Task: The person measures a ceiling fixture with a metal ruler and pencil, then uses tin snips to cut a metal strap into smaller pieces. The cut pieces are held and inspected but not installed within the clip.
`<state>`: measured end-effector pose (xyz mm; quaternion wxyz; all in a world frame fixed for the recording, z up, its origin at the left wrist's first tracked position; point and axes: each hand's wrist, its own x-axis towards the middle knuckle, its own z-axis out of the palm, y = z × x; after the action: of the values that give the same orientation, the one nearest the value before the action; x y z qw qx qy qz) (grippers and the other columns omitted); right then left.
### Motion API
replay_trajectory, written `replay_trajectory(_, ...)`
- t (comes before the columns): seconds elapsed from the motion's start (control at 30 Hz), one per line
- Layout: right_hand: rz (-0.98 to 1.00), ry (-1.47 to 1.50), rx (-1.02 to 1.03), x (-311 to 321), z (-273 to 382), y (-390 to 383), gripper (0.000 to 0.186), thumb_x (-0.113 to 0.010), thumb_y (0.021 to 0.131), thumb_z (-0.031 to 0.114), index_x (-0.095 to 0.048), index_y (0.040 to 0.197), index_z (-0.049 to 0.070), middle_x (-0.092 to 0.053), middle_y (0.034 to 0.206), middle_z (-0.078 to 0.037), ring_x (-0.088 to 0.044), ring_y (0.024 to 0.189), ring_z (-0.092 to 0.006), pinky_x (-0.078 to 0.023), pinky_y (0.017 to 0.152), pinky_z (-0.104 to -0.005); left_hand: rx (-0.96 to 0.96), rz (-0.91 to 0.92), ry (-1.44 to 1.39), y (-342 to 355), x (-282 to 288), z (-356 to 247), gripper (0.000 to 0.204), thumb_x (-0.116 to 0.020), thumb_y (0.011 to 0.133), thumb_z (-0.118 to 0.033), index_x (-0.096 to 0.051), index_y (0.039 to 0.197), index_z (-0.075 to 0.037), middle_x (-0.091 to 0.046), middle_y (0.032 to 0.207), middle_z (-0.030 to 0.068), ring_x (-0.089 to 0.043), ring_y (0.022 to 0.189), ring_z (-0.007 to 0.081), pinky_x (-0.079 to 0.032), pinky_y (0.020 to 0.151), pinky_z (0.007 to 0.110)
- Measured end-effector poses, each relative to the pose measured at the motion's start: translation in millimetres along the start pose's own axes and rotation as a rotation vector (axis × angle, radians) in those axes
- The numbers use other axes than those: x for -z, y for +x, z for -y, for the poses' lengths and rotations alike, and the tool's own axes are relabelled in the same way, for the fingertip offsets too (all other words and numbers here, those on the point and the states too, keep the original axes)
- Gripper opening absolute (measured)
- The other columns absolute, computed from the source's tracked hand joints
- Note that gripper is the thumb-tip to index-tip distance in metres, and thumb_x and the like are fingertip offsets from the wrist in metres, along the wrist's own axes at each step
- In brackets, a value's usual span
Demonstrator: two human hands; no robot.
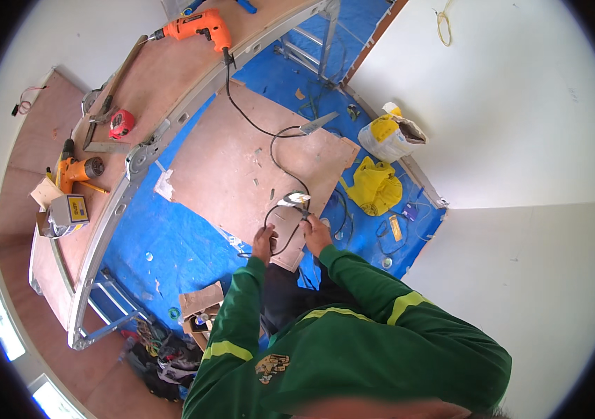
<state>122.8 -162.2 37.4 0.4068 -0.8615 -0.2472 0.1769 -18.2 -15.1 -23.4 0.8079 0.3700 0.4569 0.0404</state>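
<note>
My left hand (pixel 264 244) is closed on the black power cord (pixel 270 156), low over the pale plywood sheet (pixel 220 160). My right hand (pixel 315 233) grips the same cord near a dark fitting, probably a plug, just below a small white and dark object (pixel 293 198) that I cannot make out. The cord loops between both hands and runs up to an orange corded drill (pixel 196 28) on the raised work platform (pixel 150 84). A thin metal blade or tool (pixel 318 123) lies beside the cord on the sheet.
The platform holds a cordless drill (pixel 74 170), hammer (pixel 105 108), red tape measure (pixel 121 123) and open box (pixel 68 211). Blue floor sheeting (pixel 143 244) carries a sack (pixel 388 136), yellow cloth (pixel 374 185), cardboard box (pixel 199 302) and pile of gear (pixel 157 356). White walls (pixel 507 105) bound the right.
</note>
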Motion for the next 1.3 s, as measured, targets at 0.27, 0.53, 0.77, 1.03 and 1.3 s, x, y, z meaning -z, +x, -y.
replay_trajectory(0.27, 0.362, 0.023, -0.016, -13, 32, -22, 0.022, -0.061, 0.099, 0.01, -0.071, 0.115, -0.003, -0.07, 0.116, -0.028, -0.068, 0.111, -0.0437, -0.055, 0.092, -0.0486, -0.003, 0.049, -0.1, -44, -39, -7, 0.036, -0.071, 0.107, -0.04, -0.071, 0.112, -0.005, -0.063, 0.083, -0.0033, -0.05, 0.067, 0.0056, -0.04, 0.059, 0.023)
replay_trajectory(0.53, 1.035, -0.465, -0.023, 120, -31, -102, 0.034, -0.069, 0.098, 0.031, -0.076, 0.12, 0.006, -0.074, 0.107, -0.025, -0.071, 0.108, -0.0432, -0.055, 0.097, -0.0528, -0.164, -0.111, 0.132, -56, -40, -16, 0.041, -0.064, 0.11, -0.042, -0.073, 0.099, -0.003, -0.059, 0.077, 0.0001, -0.049, 0.063, 0.0075, -0.039, 0.057, 0.025)
replay_trajectory(0.77, 0.854, -0.324, -0.273, 184, -76, -192, 0.031, -0.069, 0.096, 0.03, -0.077, 0.115, 0.006, -0.077, 0.11, -0.022, -0.074, 0.106, -0.0414, -0.057, 0.096, -0.0522, -0.253, -0.067, 0.149, -75, -43, -43, 0.044, -0.063, 0.111, -0.044, -0.07, 0.093, -0.004, -0.057, 0.073, -0.0011, -0.047, 0.063, 0.0073, -0.037, 0.057, 0.025)
replay_trajectory(1.03, 1.056, 0.043, -0.471, 253, -9, -179, 0.033, -0.059, 0.104, 0.03, -0.075, 0.114, 0.003, -0.076, 0.103, -0.019, -0.072, 0.099, -0.0348, -0.055, 0.096, -0.0465, -0.153, 0.069, 0.37, -50, -16, -66, 0.05, -0.061, 0.111, -0.05, -0.073, 0.093, -0.004, -0.063, 0.075, 0.0008, -0.053, 0.067, 0.008, -0.04, 0.058, 0.027)
replay_trajectory(1.3, 0.936, -0.189, -0.475, 265, 136, -170, 0.039, -0.061, 0.1, 0.03, -0.076, 0.124, 0.002, -0.079, 0.107, -0.019, -0.074, 0.101, -0.0348, -0.056, 0.097, -0.0466, -0.062, 0.314, 0.403, -39, 1, -87, 0.048, -0.057, 0.112, -0.048, -0.073, 0.101, -0.004, -0.067, 0.087, 0.002, -0.055, 0.072, 0.009, -0.043, 0.06, 0.026)
